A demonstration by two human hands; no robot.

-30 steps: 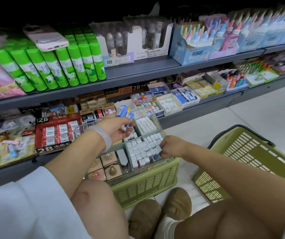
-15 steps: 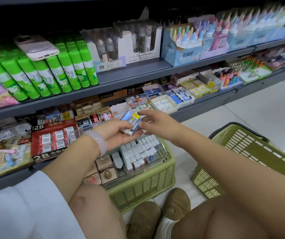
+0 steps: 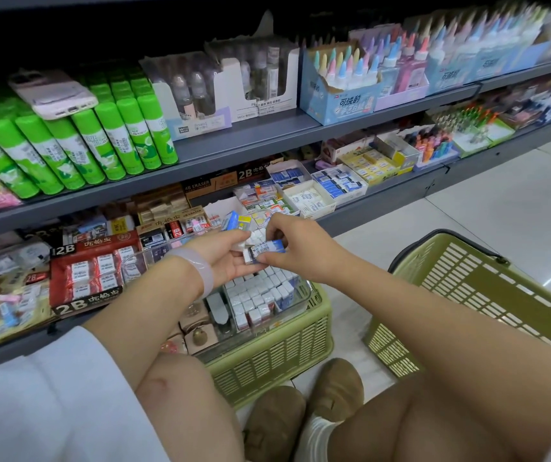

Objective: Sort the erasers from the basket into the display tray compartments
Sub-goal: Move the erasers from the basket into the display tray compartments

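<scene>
These erasers are tiny, light and stiff in slick wrapped sleeves, so I'd say pinch one by its long sides or it'll squirt out. My right hand has thumb and forefinger closed on a blue-sleeved eraser, just above the clear display tray that sits on the near green basket. My left hand is cupped palm up, fingers half curled around a small bunch of erasers. The tray's right-hand compartments are already packed with rows
</scene>
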